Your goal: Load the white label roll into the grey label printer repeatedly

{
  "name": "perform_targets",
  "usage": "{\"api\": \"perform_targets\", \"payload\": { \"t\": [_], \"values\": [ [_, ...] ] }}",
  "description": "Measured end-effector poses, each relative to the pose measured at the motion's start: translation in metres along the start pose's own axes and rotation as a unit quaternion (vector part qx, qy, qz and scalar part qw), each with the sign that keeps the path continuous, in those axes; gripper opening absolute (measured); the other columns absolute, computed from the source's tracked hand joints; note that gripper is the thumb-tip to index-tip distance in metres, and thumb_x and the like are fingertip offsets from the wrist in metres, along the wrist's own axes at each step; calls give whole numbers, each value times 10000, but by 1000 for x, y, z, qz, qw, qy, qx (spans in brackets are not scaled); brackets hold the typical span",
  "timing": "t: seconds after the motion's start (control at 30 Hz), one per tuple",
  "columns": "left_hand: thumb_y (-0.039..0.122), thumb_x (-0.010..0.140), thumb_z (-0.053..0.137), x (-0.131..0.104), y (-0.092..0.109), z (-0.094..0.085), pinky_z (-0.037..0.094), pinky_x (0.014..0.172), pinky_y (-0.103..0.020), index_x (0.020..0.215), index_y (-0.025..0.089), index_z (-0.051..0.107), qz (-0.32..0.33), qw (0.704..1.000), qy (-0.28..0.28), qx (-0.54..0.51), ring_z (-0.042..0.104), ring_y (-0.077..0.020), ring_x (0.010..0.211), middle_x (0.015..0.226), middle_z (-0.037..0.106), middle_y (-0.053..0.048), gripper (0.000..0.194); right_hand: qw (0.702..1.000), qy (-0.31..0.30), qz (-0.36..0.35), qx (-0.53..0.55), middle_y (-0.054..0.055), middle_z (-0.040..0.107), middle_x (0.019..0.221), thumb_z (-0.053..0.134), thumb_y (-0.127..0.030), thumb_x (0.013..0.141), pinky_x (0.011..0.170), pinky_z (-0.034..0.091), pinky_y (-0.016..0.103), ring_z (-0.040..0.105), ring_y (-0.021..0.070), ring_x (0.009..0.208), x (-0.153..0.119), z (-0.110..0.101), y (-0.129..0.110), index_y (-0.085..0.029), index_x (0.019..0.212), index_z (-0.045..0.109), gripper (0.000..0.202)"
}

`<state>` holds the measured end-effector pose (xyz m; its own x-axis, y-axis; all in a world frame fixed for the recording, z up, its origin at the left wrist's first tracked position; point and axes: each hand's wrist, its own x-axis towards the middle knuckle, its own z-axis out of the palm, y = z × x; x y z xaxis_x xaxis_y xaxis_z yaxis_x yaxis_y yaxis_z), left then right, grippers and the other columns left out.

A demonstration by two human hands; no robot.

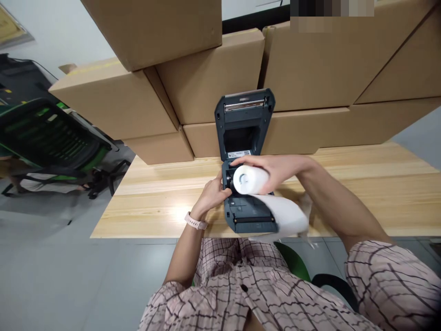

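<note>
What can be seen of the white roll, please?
The roll looks like white paper, its core facing left. It is on its side, partly unwound; the loose strip curves rightward past the open printer. The right hand grips it over the printer; whether they touch is unclear.

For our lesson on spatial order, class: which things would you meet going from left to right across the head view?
Black-and-green chair → left hand → white roll → checked right sleeve.
</note>
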<state>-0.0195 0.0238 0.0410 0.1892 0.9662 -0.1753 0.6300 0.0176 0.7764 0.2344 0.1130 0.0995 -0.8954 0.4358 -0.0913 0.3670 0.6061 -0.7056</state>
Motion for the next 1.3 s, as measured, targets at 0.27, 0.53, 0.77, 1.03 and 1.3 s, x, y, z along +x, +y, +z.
{"api": "perform_targets", "payload": {
  "t": [0.27, 0.53, 0.77, 1.03, 1.3],
  "values": [
    [232, 793, 586, 1, -6, 4, 320, 604, -287, 1579, 195, 524, 15, 999, 10, -34, 477, -163, 590, 630, 526, 64, 789, 935, 265, 54, 231, 107, 752, 1372, 988, -365, 662, 1008, 581, 454, 728, 315, 1194, -87, -14, 21, -297, 1348, 611, 786],
    [205, 758, 585, -1, -6, 6, 325, 593, -280, 1499, 176, 592, 8, 998, 18, -66, 470, -146, 566, 621, 539, 66, 741, 902, 322, 165, 235, 53, 760, 1190, 1026, -370, 493, 999, 609, 483, 711, 321, 1129, -64, 6, 98, -280, 1228, 627, 841],
    [189, 751, 612, 1, -13, 9, 343, 602, -273, 1533, 184, 575, 15, 994, 21, -105, 441, -133, 546, 606, 535, 82, 783, 901, 293, 190, 257, 88, 752, 1277, 1022, -347, 524, 1127, 568, 547, 704, 352, 1234, -48, 25, 125, -267, 1354, 601, 935],
    [202, 753, 601, 1, -12, 9, 313, 572, -264, 1555, 191, 560, 16, 994, 18, -108, 434, -123, 537, 610, 521, 87, 804, 861, 315, 199, 345, 63, 548, 1692, 865, -521, 840, 1208, 523, 596, 472, 359, 1599, -157, 62, 112, -439, 1490, 575, 715],
    [207, 761, 581, -2, -10, 11, 265, 546, -246, 1560, 176, 546, 14, 992, 17, -121, 388, -104, 530, 606, 466, 99, 801, 917, 243, 222, 225, 109, 641, 1596, 904, -599, 798, 1225, 500, 639, 551, 398, 1525, -164, 103, 105, -333, 1292, 783, 574]
  ]
}}
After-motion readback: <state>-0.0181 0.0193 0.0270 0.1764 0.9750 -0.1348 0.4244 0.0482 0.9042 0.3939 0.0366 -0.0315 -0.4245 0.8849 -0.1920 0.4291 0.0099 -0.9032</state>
